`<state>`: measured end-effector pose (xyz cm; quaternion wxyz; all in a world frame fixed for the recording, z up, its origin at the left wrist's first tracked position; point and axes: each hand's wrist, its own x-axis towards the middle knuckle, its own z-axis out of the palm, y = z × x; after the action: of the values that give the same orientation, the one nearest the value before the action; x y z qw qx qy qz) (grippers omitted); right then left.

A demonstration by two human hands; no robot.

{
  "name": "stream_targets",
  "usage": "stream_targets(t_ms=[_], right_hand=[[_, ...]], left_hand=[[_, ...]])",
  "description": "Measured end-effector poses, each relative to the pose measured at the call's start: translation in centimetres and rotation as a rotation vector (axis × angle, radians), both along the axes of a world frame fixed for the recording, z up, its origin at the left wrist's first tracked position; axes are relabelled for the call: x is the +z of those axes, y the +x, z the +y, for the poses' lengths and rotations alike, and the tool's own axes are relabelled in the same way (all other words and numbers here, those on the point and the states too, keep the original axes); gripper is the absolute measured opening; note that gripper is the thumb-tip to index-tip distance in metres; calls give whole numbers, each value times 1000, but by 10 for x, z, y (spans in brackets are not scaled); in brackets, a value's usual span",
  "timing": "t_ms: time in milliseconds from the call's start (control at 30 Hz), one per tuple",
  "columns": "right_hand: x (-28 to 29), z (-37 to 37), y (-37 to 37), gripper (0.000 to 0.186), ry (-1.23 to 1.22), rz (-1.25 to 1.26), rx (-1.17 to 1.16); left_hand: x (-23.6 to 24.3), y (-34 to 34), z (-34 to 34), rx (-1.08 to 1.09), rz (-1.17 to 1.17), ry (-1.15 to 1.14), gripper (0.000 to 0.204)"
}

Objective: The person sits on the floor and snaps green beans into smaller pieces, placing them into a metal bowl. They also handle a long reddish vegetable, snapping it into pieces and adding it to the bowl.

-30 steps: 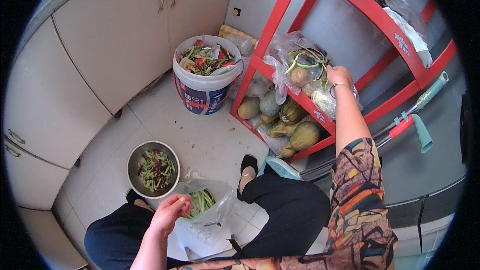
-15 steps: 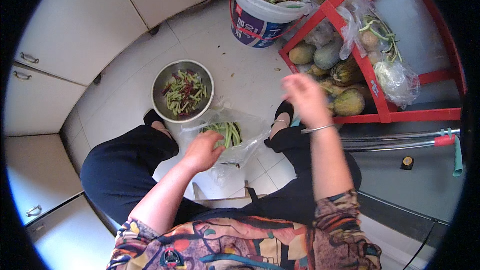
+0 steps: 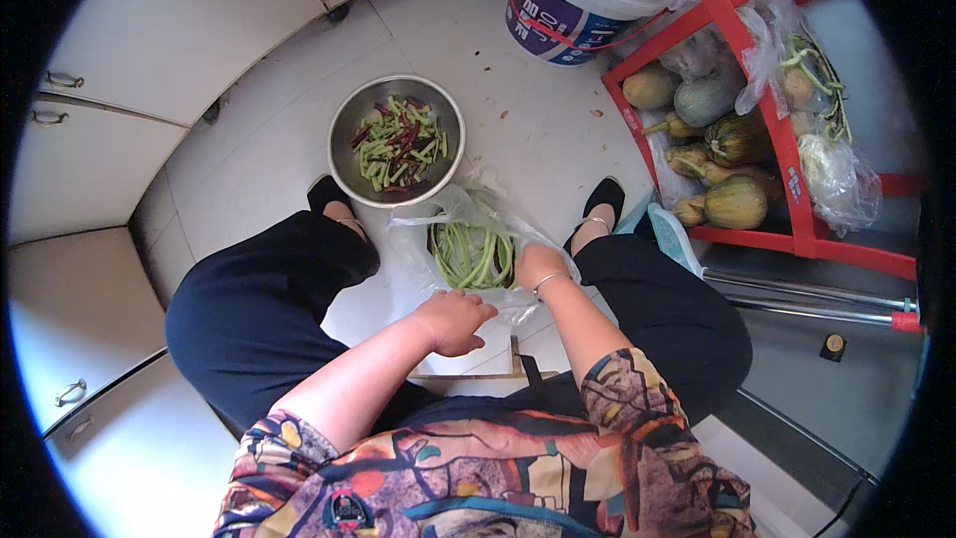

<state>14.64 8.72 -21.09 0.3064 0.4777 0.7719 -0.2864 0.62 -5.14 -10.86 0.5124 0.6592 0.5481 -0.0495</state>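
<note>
A clear plastic bag (image 3: 413, 236) lies opened out on the floor between my feet, with long green beans (image 3: 463, 256) inside. My right hand (image 3: 540, 266) is at the bag's right side, against the beans; its fingertips are hidden there. Just at the bag's near edge hovers my left hand (image 3: 456, 322), fingers stretched toward the right and thumb apart, with nothing seen in it. Beyond the bag stands a steel bowl (image 3: 341, 161) holding short broken bean pieces (image 3: 398, 144), green and dark red.
At the far right a white bucket (image 3: 563, 15) is filled with vegetable scraps. Beside it, a red-framed rack (image 3: 797, 179) holds several squashes (image 3: 737, 201) and bagged vegetables. Metal tubes (image 3: 807, 284) lie in front of the rack. White cabinets (image 3: 189, 30) line the left.
My right hand has come down from the air on the right to the beans in the bag. My left hand has drawn back from the beans toward me. The view has shifted somewhat.
</note>
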Motion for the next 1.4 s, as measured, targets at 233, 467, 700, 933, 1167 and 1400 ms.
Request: stream_targets(t_ms=[233, 467, 700, 933, 1167, 1400], right_hand=[[5, -16, -32, 43, -9, 51, -58], [4, -2, -8, 26, -570, 271, -718], [91, 8, 5, 16, -672, 489, -967], [116, -10, 27, 20, -850, 642, -1171], [124, -19, 33, 21, -1074, 793, -1425], [134, -11, 46, 16, -1230, 877, -1605]], left_hand=[[3, -1, 2, -64, -2, -34, 50], [-2, 0, 0, -74, 17, -10, 48], [-1, 0, 0, -70, 35, 52, 45], [1, -3, 2, -45, 53, 15, 44], [5, -4, -4, 152, -64, 195, 35], [14, -2, 0, 164, -200, 189, 27]])
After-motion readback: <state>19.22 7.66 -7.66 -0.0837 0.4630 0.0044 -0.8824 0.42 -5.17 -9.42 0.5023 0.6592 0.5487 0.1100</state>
